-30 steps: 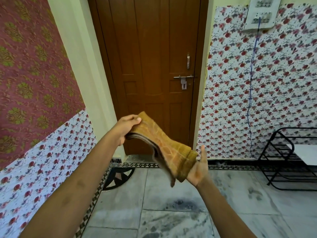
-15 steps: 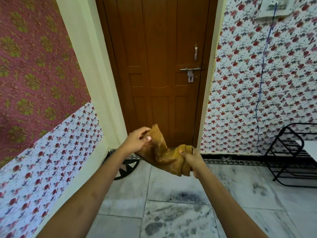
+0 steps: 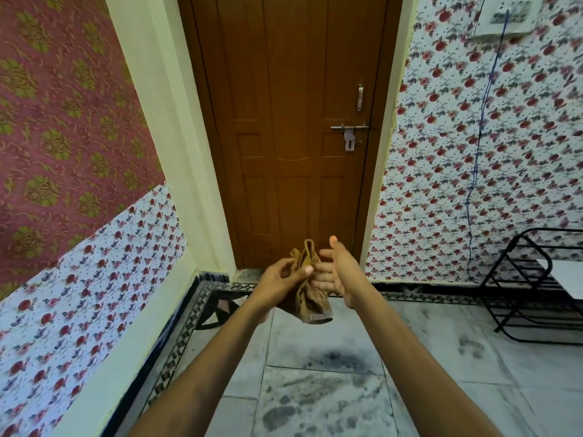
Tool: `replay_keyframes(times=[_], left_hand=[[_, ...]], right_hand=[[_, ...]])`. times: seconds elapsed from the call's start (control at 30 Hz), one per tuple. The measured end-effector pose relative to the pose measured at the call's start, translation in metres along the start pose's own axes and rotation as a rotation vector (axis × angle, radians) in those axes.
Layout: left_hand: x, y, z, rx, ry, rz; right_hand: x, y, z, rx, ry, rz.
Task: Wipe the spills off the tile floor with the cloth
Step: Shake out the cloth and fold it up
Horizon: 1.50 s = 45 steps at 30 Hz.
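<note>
cloth (image 3: pixel 310 291) hangs bunched between both hands; left hand (image 3: pixel 280 279) pinches it, right hand (image 3: pixel 337 272) spread open beside it.

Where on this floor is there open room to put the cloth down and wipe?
Open tile floor lies below both hands, between the patterned border strip and the black rack, around the dark spill. It gets crowded under the rack. The cloth is pinched in the left hand; the right hand is open.

Bunched mustard-brown cloth (image 3: pixel 310 291) hanging mid-air, dark smudged spills (image 3: pixel 334 361) on pale, seemingly marbled tile floor (image 3: pixel 473 357)
</note>
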State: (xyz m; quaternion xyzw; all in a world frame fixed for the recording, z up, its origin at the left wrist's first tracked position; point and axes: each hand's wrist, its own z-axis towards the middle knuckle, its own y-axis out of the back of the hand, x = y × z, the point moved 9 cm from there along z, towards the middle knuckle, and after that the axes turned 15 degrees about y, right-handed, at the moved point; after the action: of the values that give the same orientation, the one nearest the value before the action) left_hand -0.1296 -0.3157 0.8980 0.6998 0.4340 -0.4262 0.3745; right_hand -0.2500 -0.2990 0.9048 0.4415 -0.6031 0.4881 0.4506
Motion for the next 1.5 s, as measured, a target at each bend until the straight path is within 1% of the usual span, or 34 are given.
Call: replay_keyframes(times=[0.03,0.07,0.13,0.17,0.2,0.23,0.3,0.33,0.37,0.4,0.43,0.47,0.53,0.6,0.63,0.7,0.73,0.83,0.9,0.97,1.03,1.1,1.17,1.23,1.3,1.33,1.4,1.5], left_hand=[[0.002,0.003,0.001,0.0,0.014,-0.018],[0.002,0.007,0.001,-0.011,0.025,-0.046],[0.005,0.014,0.002,-0.037,0.087,-0.143],[0.01,0.016,0.002,-0.035,0.136,-0.225],[0.015,0.017,0.002,-0.016,0.178,-0.334],[0.02,0.017,0.002,0.018,0.218,-0.454],[0.027,0.014,0.002,0.086,0.307,-0.658],[0.029,0.013,0.002,0.105,0.344,-0.714],[0.032,0.012,0.002,0.109,0.376,-0.729],[0.034,0.01,0.001,0.115,0.399,-0.726],[0.037,0.01,0.001,0.11,0.409,-0.703],[0.039,0.01,0.001,0.112,0.407,-0.662],[0.043,0.011,0.001,0.113,0.395,-0.495],[0.045,0.01,-0.004,0.1,0.382,-0.308],[0.046,0.01,-0.004,0.09,0.365,-0.232],[0.045,0.012,-0.005,0.069,0.285,-0.146],[0.042,0.012,-0.005,0.072,0.227,-0.13],[0.034,0.013,-0.007,0.112,0.08,-0.056],[0.03,0.014,-0.009,0.124,0.025,0.018],[0.027,0.017,-0.009,0.136,0.012,0.021],[0.028,0.02,-0.006,0.155,0.037,-0.122],[0.03,0.022,-0.004,0.156,0.107,-0.315],[0.033,0.025,0.001,0.106,0.158,-0.384],[0.031,0.027,0.005,0.063,0.169,-0.422],[0.029,0.03,0.008,0.038,0.159,-0.462],[0.029,0.032,0.009,0.03,0.158,-0.464],[0.033,0.033,0.012,0.027,0.178,-0.421],[0.049,0.028,0.018,0.033,0.259,-0.394]], right_hand=[[0.003,0.001,-0.001,0.018,0.026,-0.027],[0.008,0.007,-0.001,-0.023,0.094,-0.064],[0.016,0.032,0.001,-0.235,0.274,-0.169],[0.014,0.047,0.0,-0.342,0.324,-0.224],[0.006,0.057,-0.001,-0.395,0.301,-0.237],[-0.012,0.058,-0.001,-0.36,0.196,-0.2],[-0.053,0.038,-0.006,-0.119,-0.093,-0.029],[-0.061,0.026,-0.011,-0.033,-0.149,0.07],[-0.061,0.019,-0.011,-0.001,-0.128,0.18],[-0.056,0.016,-0.01,-0.017,-0.075,0.268],[-0.05,0.017,-0.007,-0.06,-0.017,0.283],[-0.045,0.019,-0.007,-0.116,0.033,0.238],[-0.035,0.025,-0.007,-0.2,0.138,0.088],[-0.026,0.029,-0.004,-0.214,0.24,-0.082],[-0.021,0.032,-0.002,-0.222,0.296,-0.209],[-0.01,0.034,0.001,-0.23,0.405,-0.411],[-0.005,0.036,0.002,-0.243,0.435,-0.45],[0.007,0.041,0.007,-0.272,0.513,-0.407],[0.013,0.036,0.007,-0.231,0.568,-0.39],[0.016,0.027,0.003,-0.177,0.603,-0.359],[0.019,0.023,0.001,-0.154,0.586,-0.283],[0.016,0.02,0.002,-0.138,0.51,-0.183],[-0.001,0.017,0.007,-0.106,0.351,-0.056],[-0.026,0.011,0.009,-0.041,0.165,0.134],[-0.05,0.005,0.005,0.033,0.057,0.207],[-0.06,0.006,0.003,0.029,0.036,0.211],[-0.074,0.015,0.001,-0.055,0.038,0.233],[-0.083,0.028,-0.001,-0.163,0.071,0.251]])
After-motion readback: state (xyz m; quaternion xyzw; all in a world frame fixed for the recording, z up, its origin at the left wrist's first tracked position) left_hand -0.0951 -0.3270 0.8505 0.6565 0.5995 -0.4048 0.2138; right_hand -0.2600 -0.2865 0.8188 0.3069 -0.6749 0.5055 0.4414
